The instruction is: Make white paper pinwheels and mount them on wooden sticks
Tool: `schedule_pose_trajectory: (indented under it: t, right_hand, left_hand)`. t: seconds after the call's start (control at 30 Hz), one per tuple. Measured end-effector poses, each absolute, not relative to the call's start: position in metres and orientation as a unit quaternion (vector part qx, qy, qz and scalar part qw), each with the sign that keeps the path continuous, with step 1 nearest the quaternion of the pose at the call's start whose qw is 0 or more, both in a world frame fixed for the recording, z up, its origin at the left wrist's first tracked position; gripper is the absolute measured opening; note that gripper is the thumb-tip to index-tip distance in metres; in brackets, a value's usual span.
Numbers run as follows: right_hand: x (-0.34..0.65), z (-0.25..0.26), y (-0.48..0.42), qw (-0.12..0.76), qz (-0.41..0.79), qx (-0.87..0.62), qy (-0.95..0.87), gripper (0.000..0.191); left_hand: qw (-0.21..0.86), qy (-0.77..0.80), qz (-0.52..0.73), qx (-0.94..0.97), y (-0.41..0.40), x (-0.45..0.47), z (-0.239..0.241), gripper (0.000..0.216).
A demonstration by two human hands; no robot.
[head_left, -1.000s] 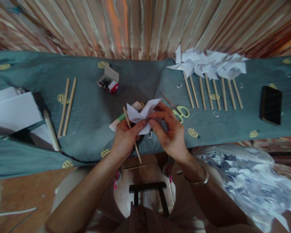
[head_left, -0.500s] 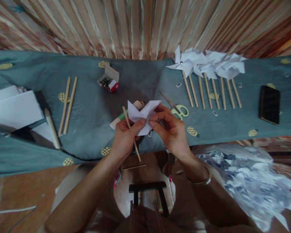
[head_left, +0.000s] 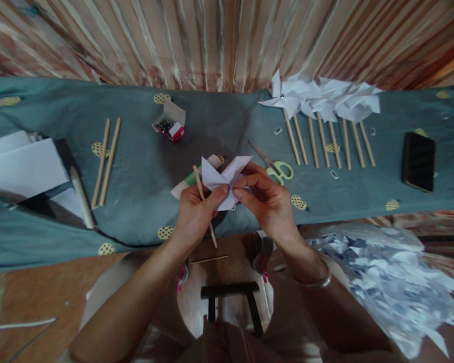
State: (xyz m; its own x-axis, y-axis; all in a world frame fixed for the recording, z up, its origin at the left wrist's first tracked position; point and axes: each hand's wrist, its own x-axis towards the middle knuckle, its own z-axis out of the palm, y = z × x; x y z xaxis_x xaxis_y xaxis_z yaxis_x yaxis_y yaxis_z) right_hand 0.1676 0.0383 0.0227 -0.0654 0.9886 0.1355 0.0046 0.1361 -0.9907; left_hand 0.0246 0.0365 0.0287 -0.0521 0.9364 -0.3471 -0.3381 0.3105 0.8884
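A white paper pinwheel (head_left: pixel 227 174) is held between my two hands above the near edge of the table. My left hand (head_left: pixel 196 209) is closed, its thumb on the pinwheel's middle and a wooden stick (head_left: pixel 197 176) caught in the same grip, slanting down toward me. From the right, my right hand (head_left: pixel 268 204) pinches at the pinwheel's centre with thumb and forefinger; whether a pin is between them is too small to tell. Behind the hands lies a green and cream tube-like item (head_left: pixel 189 179), partly hidden. Scissors (head_left: pixel 278 169) with light green handles lie just beyond my right hand.
Finished pinwheels on sticks (head_left: pixel 321 101) lie in a row at the back right. A small open box of pins (head_left: pixel 170 126) sits left of centre. Two sticks (head_left: pixel 106 161), paper sheets (head_left: pixel 22 166) and a phone (head_left: pixel 418 161) also lie there. A bag of paper pinwheel pieces (head_left: pixel 393 282) stands at lower right.
Almost nothing differs. The stick in my left hand and the pinwheel have shifted very slightly; both hands keep their grip, and the view has moved a touch.
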Motion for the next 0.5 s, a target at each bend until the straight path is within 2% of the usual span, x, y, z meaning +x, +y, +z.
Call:
schedule_pose_trajectory:
  t: [0.5]
  right_hand:
    - [0.1673,0.0251,0.0356,0.512,0.511,-0.449,-0.525,0.007]
  left_hand:
    - [0.627,0.514,0.507,0.294,0.0342,0.0212,0.0291,0.02]
